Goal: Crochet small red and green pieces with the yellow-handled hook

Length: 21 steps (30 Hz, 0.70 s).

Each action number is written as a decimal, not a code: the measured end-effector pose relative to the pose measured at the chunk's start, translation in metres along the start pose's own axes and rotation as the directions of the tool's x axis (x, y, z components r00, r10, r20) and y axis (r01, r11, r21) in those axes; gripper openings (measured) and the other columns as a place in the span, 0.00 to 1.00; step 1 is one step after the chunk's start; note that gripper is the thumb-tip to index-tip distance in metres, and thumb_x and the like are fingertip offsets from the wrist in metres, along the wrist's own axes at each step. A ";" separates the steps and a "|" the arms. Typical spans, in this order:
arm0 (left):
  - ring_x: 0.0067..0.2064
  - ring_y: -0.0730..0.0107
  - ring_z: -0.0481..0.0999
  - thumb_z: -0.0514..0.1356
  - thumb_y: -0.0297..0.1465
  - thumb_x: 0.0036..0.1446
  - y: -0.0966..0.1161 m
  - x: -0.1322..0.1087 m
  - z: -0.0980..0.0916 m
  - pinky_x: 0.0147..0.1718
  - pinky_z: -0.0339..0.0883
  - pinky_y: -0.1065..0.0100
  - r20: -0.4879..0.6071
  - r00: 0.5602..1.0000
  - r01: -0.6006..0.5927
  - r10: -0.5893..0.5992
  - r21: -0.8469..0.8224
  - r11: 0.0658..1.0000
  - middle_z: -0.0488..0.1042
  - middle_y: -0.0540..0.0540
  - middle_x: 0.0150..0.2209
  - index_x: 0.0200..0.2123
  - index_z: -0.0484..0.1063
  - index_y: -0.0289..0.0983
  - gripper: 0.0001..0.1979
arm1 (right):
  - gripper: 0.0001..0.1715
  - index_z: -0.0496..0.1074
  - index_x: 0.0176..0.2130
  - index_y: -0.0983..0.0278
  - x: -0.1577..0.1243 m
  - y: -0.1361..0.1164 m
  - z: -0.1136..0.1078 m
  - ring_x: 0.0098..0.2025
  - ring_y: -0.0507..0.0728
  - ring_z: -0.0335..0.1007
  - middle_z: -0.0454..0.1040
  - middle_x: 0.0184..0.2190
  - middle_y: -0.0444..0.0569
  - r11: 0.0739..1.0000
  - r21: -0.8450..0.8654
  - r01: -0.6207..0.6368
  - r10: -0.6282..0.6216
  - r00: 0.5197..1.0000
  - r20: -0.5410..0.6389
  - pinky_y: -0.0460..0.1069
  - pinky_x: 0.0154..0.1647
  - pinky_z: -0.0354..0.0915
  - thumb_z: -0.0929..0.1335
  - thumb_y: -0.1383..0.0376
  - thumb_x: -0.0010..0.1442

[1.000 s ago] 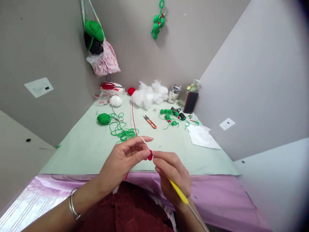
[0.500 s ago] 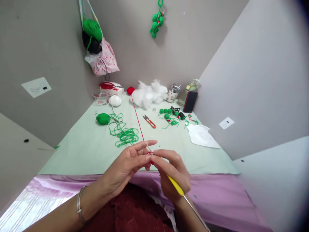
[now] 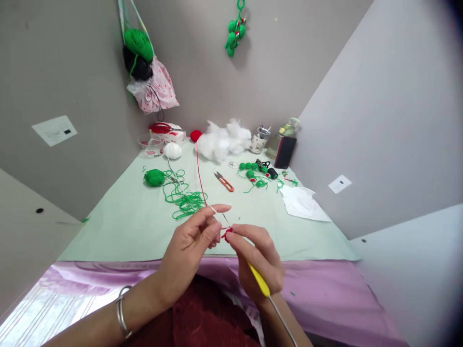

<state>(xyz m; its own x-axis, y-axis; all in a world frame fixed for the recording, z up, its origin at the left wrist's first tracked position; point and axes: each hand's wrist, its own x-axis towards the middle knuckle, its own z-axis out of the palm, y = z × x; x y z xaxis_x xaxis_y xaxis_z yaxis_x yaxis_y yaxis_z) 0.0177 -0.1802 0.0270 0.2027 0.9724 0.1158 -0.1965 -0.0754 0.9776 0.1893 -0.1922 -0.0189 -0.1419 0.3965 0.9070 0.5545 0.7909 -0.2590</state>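
My right hand (image 3: 262,255) is closed round the yellow handle of a crochet hook (image 3: 259,278), and its fingertips also pinch a small red crocheted piece (image 3: 228,234). The hook's thin metal tip points up past the piece. My left hand (image 3: 190,243) is pinched just left of the piece, on a short red strand that runs to it. The left index finger is stretched out, with a pale strand over it. From a red yarn ball (image 3: 196,135) at the back, red yarn (image 3: 200,178) comes down to the left fingers. Some of the grip is hidden.
Green yarn (image 3: 154,178) lies at left with a loose tangle. Orange thread snips (image 3: 224,181) sit mid-table. Behind are white stuffing (image 3: 224,140), a white yarn ball (image 3: 172,151) and a phone (image 3: 285,152). Green crocheted pieces (image 3: 250,174) and white paper (image 3: 304,203) lie at right.
My left fingers have drawn a little left, away from the red piece, which stays in my right fingertips. The red yarn has swung left. The hook's handle has shifted slightly left.
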 end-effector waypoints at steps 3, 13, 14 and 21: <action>0.31 0.73 0.69 0.64 0.36 0.69 0.002 0.000 0.000 0.35 0.68 0.70 -0.027 0.998 -0.051 0.052 0.030 0.998 0.70 0.54 0.30 0.56 0.80 0.45 0.14 | 0.30 0.73 0.65 0.57 -0.003 0.003 0.000 0.49 0.62 0.82 0.82 0.52 0.55 0.998 -0.046 0.031 -0.030 0.999 0.023 0.57 0.46 0.82 0.71 0.73 0.68; 0.33 0.70 0.79 0.73 0.31 0.59 0.007 0.005 -0.001 0.40 0.75 0.67 -0.166 0.986 -0.035 0.021 -0.086 0.996 0.81 0.52 0.30 0.45 0.84 0.42 0.10 | 0.27 0.74 0.63 0.58 0.000 0.000 0.005 0.49 0.62 0.82 0.82 0.50 0.55 0.998 -0.053 0.016 -0.018 1.000 -0.025 0.56 0.43 0.82 0.68 0.75 0.70; 0.37 0.68 0.81 0.74 0.30 0.58 0.006 0.005 -0.002 0.43 0.75 0.67 -0.184 0.983 -0.025 0.004 -0.111 0.994 0.82 0.52 0.31 0.45 0.84 0.42 0.11 | 0.27 0.75 0.63 0.58 0.001 0.000 0.005 0.49 0.62 0.82 0.82 0.50 0.55 0.999 -0.046 0.013 -0.014 0.999 -0.029 0.56 0.43 0.82 0.68 0.76 0.69; 0.44 0.67 0.82 0.75 0.31 0.56 0.012 0.006 0.004 0.46 0.75 0.70 -0.158 0.972 0.089 -0.171 -0.428 0.900 0.80 0.51 0.32 0.46 0.81 0.40 0.15 | 0.28 0.75 0.62 0.58 0.002 -0.004 0.008 0.49 0.62 0.82 0.82 0.50 0.55 1.000 -0.017 -0.014 0.013 0.999 -0.042 0.56 0.44 0.82 0.69 0.77 0.68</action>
<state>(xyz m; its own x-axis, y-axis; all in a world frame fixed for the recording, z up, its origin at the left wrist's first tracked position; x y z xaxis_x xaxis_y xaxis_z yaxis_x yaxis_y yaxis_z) 0.0201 -0.1761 0.0395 0.0793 0.9934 -0.0827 -0.5690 0.1133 0.8145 0.1800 -0.1902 -0.0189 -0.1005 0.3871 0.9166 0.5702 0.7773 -0.2658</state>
